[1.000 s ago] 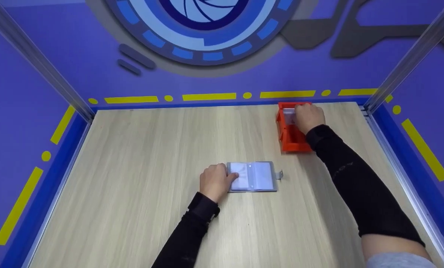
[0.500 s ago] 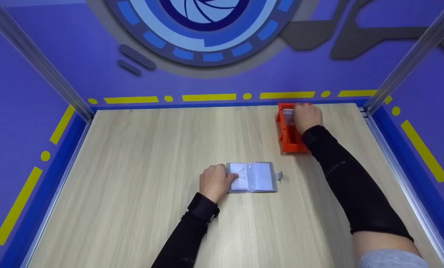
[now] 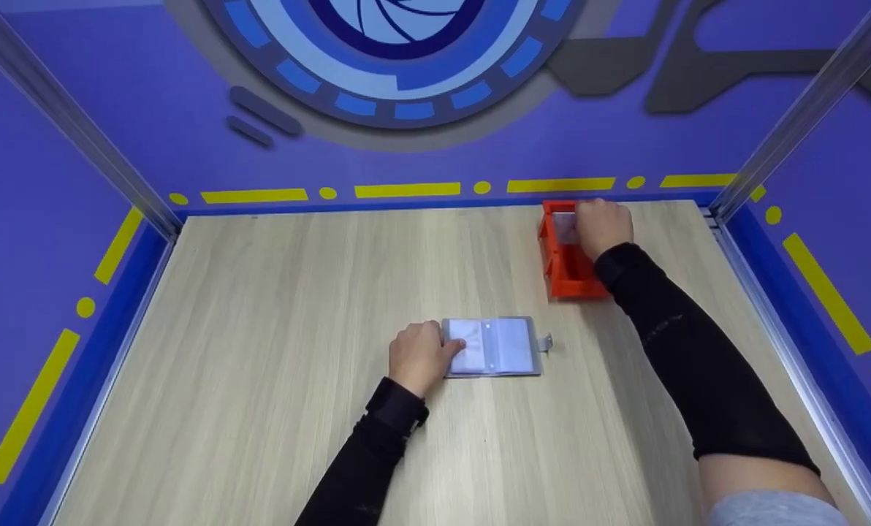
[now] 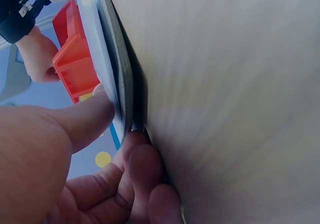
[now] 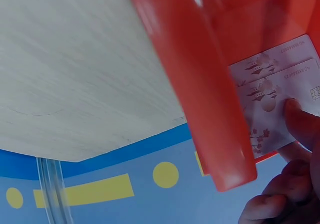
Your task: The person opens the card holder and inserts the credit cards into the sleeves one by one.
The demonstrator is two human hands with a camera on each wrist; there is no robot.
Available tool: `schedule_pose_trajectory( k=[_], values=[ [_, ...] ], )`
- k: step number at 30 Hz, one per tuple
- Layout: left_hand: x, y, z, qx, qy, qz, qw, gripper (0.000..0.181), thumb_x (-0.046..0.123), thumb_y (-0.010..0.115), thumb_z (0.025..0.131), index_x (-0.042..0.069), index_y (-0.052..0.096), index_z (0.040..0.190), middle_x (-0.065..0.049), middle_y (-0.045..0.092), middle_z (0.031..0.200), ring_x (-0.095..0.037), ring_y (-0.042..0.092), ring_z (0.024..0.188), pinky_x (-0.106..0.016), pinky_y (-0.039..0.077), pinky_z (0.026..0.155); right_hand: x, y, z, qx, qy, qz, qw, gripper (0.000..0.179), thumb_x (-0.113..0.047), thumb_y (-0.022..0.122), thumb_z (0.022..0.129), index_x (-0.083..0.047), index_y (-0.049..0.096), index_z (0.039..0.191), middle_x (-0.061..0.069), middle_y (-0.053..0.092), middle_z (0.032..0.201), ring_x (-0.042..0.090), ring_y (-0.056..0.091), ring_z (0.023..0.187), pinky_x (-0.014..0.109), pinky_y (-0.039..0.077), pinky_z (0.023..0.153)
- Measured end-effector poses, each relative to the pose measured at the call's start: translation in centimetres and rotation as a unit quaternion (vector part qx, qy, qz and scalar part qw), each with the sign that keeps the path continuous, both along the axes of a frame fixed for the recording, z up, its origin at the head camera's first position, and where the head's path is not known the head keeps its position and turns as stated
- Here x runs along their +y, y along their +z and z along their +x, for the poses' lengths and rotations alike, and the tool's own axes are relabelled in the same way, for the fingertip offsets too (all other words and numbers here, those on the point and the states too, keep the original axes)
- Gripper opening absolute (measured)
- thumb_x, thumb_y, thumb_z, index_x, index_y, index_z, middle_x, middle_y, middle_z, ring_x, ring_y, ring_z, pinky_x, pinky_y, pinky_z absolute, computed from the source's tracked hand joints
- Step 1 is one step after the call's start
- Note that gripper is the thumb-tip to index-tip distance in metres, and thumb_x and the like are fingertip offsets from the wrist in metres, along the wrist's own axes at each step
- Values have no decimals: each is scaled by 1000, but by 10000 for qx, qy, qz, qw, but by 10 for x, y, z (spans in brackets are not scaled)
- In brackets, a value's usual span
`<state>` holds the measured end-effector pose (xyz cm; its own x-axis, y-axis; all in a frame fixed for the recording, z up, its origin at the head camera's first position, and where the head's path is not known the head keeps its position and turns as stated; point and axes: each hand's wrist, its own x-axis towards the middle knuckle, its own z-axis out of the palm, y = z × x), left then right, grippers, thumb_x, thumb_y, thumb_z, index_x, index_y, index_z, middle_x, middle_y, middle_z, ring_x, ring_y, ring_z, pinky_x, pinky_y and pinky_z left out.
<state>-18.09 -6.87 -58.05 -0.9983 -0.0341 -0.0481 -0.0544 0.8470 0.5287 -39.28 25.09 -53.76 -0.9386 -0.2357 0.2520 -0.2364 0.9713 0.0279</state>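
Red, the bin (image 3: 574,290) held a card (image 5: 272,115) the right hand (image 3: 605,226) pinched; the left hand (image 3: 416,358) gripped the wallet (image 3: 514,345). Picking seemed underway, probably calling for a clean lift.

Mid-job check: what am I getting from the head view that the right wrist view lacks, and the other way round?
Only the head view: the left hand gripping the left edge of the open booklet, whose clasp tab sticks out to the right.

Only the right wrist view: the printing on at least two overlapping cards, including their number lines.

Both: the red bin, the right hand, the tabletop and yellow wall markings.
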Motion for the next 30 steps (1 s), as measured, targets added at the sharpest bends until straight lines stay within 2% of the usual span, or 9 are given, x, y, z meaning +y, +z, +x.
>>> schedule_pose_trajectory(
  k=[9, 15, 19, 26, 30],
  values=[
    [0, 0, 0, 44, 4, 13, 10000, 45, 42, 86, 96, 14, 60, 72, 5, 53, 68, -14, 49, 62, -31, 36, 55, 3, 1, 2, -55, 372, 43, 9993, 17, 7, 60, 101, 8, 75, 93, 28, 74, 82, 45, 74, 75, 60, 61, 69],
    [0, -1, 1, 78, -1, 7, 10000, 44, 42, 87, 96, 14, 62, 73, 5, 54, 68, -13, 49, 62, -31, 36, 55, 6, 1, -1, -453, 564, 43, 9974, 13, 4, 67, 99, 5, 77, 91, 25, 75, 83, 44, 73, 76, 61, 62, 73],
    [0, 0, 1, 96, -14, -25, 9999, 44, 43, 87, 96, 13, 63, 74, 4, 55, 68, -14, 50, 62, -32, 37, 56, 11, 5, -2, -736, 837, 22, 9938, 10, 0, 72, 97, 3, 77, 88, 20, 74, 80, 39, 69, 72, 58, 60, 73],
    [0, 1, 2, 132, -55, -32, 9999, 43, 41, 87, 95, 13, 64, 73, 2, 58, 68, -16, 52, 62, -33, 38, 56, 14, 13, 0, -1241, 1120, -57, 9859, 14, -1, 71, 97, -1, 75, 84, 10, 61, 69, 29, 55, 65, 43, 47, 67],
    [0, 1, 2, 151, -53, -45, 9999, 43, 42, 87, 95, 13, 64, 73, 2, 57, 68, -16, 51, 62, -33, 38, 56, 15, 17, 2, -1384, 1184, 10, 9833, 15, -1, 69, 96, -2, 73, 81, 7, 54, 67, 27, 53, 64, 40, 44, 67]
  ],
)
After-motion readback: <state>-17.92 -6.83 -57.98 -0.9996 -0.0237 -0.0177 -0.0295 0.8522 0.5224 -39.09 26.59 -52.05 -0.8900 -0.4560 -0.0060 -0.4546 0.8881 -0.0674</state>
